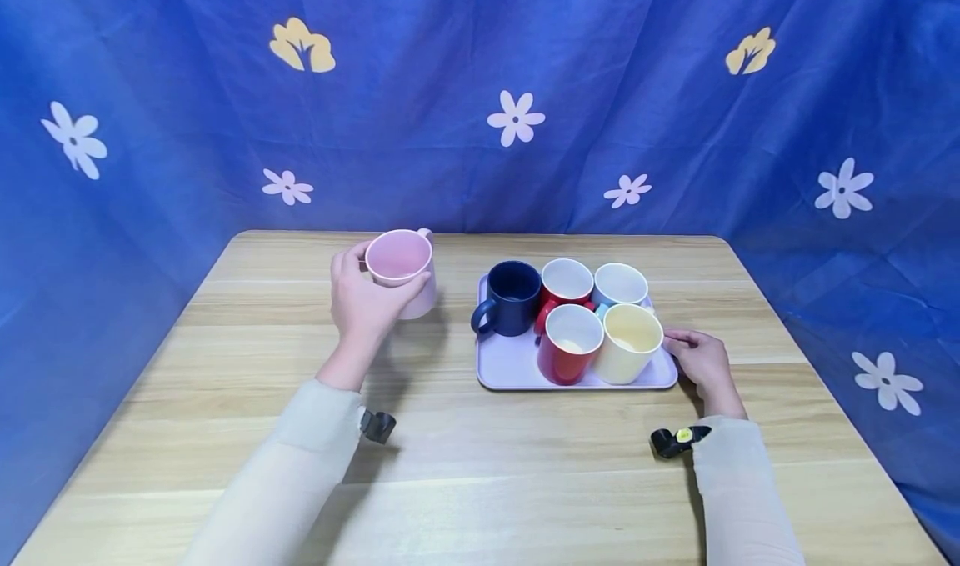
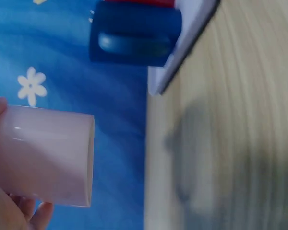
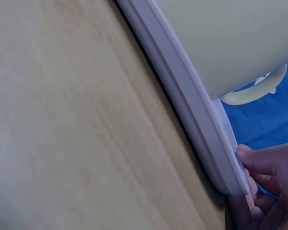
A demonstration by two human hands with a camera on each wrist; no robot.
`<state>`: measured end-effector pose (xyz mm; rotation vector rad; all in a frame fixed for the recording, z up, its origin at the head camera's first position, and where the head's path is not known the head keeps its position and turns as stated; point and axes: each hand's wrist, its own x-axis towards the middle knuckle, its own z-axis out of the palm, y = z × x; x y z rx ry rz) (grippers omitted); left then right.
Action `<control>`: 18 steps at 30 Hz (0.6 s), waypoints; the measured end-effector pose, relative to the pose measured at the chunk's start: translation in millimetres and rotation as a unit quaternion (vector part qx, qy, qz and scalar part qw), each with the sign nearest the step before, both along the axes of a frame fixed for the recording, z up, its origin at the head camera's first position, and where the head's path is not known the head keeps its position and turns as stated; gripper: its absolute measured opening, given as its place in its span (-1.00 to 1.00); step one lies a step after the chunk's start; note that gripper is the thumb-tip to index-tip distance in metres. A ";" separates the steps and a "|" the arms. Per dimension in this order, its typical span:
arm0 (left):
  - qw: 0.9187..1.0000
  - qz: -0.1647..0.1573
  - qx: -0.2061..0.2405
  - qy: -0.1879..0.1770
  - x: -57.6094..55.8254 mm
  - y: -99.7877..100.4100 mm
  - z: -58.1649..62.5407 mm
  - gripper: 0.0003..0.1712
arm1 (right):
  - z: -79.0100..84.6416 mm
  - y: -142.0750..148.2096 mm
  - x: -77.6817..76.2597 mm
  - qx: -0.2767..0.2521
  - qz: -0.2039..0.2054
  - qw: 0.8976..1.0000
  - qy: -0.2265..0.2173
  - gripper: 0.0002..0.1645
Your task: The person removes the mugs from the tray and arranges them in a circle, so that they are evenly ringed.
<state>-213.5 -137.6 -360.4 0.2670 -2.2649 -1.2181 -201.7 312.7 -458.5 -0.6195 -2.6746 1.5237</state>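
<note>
My left hand (image 1: 367, 299) grips a pink mug (image 1: 420, 293) around its body, left of the tray and raised over the table. The mug stands upright, its handle pointing to the far right; in the left wrist view the pink mug (image 2: 48, 155) is clear of the tabletop. At the right end of the lavender tray (image 1: 510, 366), my right hand (image 1: 702, 366) pinches the rim, thumb on top and fingers below, as the right wrist view shows. Nearest that hand is a cream mug (image 1: 626, 353) on the tray.
Also on the tray stand a navy mug (image 1: 513, 303) at left, a red mug (image 1: 568, 353) in front, another red mug (image 1: 566, 283) behind it, and a light blue mug (image 1: 621, 284). The wooden table (image 1: 480, 483) meets a blue flowered curtain (image 1: 420, 91) at the back.
</note>
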 end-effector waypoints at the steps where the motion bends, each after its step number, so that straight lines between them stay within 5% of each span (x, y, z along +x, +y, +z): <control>1: 1.000 0.004 0.002 -0.006 -1.9 -1.6 -2.2 -0.04 | -0.2 -0.3 -0.2 0.001 0.000 1.000 0.001 -0.56; 18: 0.998 0.039 0.012 -0.056 -35.9 -24.5 -28.4 0.01 | -1.2 0.6 0.3 0.007 0.004 1.000 0.014 -0.57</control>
